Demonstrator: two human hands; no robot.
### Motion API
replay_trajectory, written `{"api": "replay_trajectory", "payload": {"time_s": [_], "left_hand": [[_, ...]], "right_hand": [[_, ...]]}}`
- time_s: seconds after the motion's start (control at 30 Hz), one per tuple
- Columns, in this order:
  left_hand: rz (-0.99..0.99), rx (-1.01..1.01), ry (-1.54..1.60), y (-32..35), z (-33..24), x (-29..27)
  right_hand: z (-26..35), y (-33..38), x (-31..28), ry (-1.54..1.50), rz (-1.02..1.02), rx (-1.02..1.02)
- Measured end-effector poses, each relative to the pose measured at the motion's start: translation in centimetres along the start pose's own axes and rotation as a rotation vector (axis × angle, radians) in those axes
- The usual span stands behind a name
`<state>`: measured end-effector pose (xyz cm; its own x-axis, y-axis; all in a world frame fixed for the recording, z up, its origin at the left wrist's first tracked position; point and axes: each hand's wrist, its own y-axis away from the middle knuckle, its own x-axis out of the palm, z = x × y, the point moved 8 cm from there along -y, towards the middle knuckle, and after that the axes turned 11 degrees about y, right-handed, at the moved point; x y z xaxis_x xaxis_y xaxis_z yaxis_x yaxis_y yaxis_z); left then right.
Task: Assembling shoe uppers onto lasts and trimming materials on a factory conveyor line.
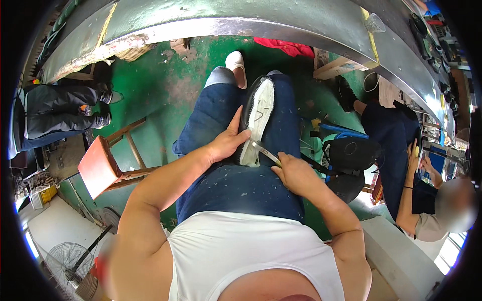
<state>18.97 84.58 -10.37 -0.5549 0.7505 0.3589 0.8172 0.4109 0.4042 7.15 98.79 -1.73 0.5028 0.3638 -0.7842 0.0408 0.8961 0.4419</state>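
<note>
A black shoe (244, 120) lies sole up across my lap, its toe pointing away between my knees. Its underside (262, 108) is whitish, with dark marks drawn on it and a stitched-looking dark edge round it. My left hand (229, 144) grips the shoe from the left near its middle, thumb pressed on the underside. In my right hand (291, 172) is a slim tool (264, 152) with a pale metallic front part; its exact kind is unclear. The tool's tip meets the underside toward the heel, close to my left thumb. My right fingers are curled round its rear end.
A metal-edged workbench (241, 26) curves across the far side. On the left stands a reddish-topped wooden stool (98, 168), with another person's legs (60, 108) beyond. A black bag (351, 153) is at right, near a seated co-worker (389, 135). Red cloth (286, 46) lies under the bench.
</note>
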Motion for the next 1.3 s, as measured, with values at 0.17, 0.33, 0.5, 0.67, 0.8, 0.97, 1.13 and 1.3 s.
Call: {"api": "replay_trajectory", "payload": {"time_s": [0.17,0.33,0.5,0.67,0.8,0.97,1.13,1.3], "left_hand": [[-0.132,0.021,0.059,-0.3,2.1,-0.9],[-0.101,-0.020,-0.250,-0.7,0.7,-0.2],[0.192,-0.069,-0.587,-0.2,-1.9,-0.2],[0.364,-0.077,-0.700,-0.6,-2.0,0.5],[0.329,0.003,-0.959,-1.7,-2.0,-0.5],[-0.113,-0.031,-0.434,-7.2,-4.7,-1.4],[-0.125,-0.046,0.200,-9.3,-4.2,-3.2],[-0.310,0.302,0.044,-3.5,-16.5,-10.8]], "right_hand": [[1.1,0.0,0.0,0.188,-0.037,-0.105],[-1.0,-0.6,-0.3,0.180,0.161,-0.032],[-1.8,-0.5,-1.5,-0.063,0.519,-0.017],[-0.5,-1.8,-3.3,-0.311,-0.193,-0.047],[-2.3,-4.2,-1.0,-0.142,0.016,-0.002],[-4.5,-4.4,-6.4,-0.283,-0.059,0.047],[-6.5,-7.0,-18.3,-0.051,-0.647,-0.055],[-8.4,-15.5,-29.9,0.343,-1.054,-0.219]]}}
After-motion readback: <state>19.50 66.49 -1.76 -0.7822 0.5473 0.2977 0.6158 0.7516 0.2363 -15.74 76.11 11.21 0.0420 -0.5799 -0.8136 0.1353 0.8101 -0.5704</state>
